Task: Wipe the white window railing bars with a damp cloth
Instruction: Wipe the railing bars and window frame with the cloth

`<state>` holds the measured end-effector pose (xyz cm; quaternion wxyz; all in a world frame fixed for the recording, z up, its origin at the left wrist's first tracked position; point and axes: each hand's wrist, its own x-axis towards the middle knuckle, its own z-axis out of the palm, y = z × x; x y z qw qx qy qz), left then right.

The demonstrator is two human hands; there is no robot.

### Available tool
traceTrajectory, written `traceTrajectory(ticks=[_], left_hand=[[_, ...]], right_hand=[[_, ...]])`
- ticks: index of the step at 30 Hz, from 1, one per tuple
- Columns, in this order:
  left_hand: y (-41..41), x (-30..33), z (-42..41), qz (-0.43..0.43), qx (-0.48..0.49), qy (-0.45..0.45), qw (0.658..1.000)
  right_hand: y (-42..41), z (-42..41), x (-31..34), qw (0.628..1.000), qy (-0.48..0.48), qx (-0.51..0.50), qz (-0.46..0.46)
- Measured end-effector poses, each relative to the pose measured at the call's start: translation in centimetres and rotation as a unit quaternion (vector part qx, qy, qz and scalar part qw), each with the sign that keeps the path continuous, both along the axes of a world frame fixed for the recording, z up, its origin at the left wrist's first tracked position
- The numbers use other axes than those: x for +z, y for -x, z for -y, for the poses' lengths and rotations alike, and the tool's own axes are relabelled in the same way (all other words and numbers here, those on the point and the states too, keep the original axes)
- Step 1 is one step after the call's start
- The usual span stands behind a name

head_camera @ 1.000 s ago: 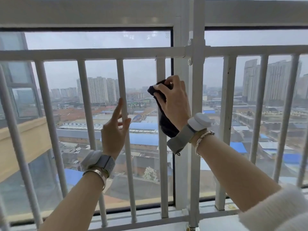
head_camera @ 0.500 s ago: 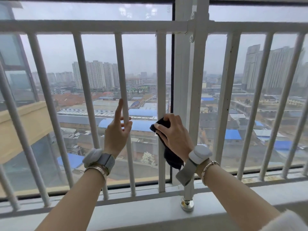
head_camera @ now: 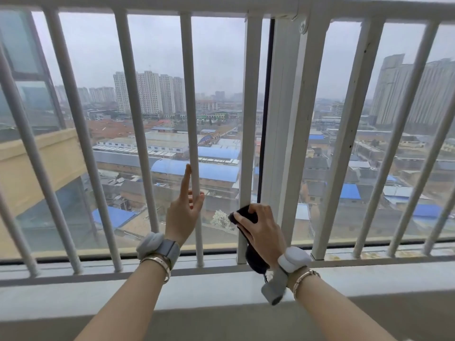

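Observation:
White vertical railing bars stand in front of the window. My right hand (head_camera: 261, 223) grips a dark cloth (head_camera: 254, 257) wrapped around the lower part of the flat white bar (head_camera: 248, 114) left of the window frame post. The cloth's tail hangs below my palm toward the bottom rail. My left hand (head_camera: 183, 209) rests against the neighbouring round bar (head_camera: 190, 107), fingers spread and index finger pointing up, holding nothing.
A thick white post (head_camera: 299, 134) and window frame rise just right of the cloth. More bars (head_camera: 350, 134) continue to the right and left. A grey sill ledge (head_camera: 221, 291) runs below the bottom rail. Glass and a city view lie behind.
My right hand has slid the cloth down the flat bar from near the top rail to near the bottom rail. The left hand stays on its bar, and the view has tilted down.

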<state>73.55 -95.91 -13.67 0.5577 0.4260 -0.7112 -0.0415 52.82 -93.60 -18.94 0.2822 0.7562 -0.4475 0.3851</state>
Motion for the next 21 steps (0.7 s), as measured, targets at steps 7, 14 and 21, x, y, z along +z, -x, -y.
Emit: traceTrajectory(ticks=[7,14,21], left_hand=[[-0.6,-1.2,-0.9,0.009,-0.020,-0.043,0.999],[0.3,-2.7,-0.5,-0.002,-0.006,-0.008,1.000],[1.0,-3.5,-0.1,-0.013,0.009,0.033,0.999]], right_hand=[[0.5,-0.4,4.0,0.997,0.051,-0.006,-0.061],[-0.3,0.3,4.7,0.995,0.090,-0.002,0.033],[1.1,-0.9,-5.4,0.990,0.006,0.024,-0.137]])
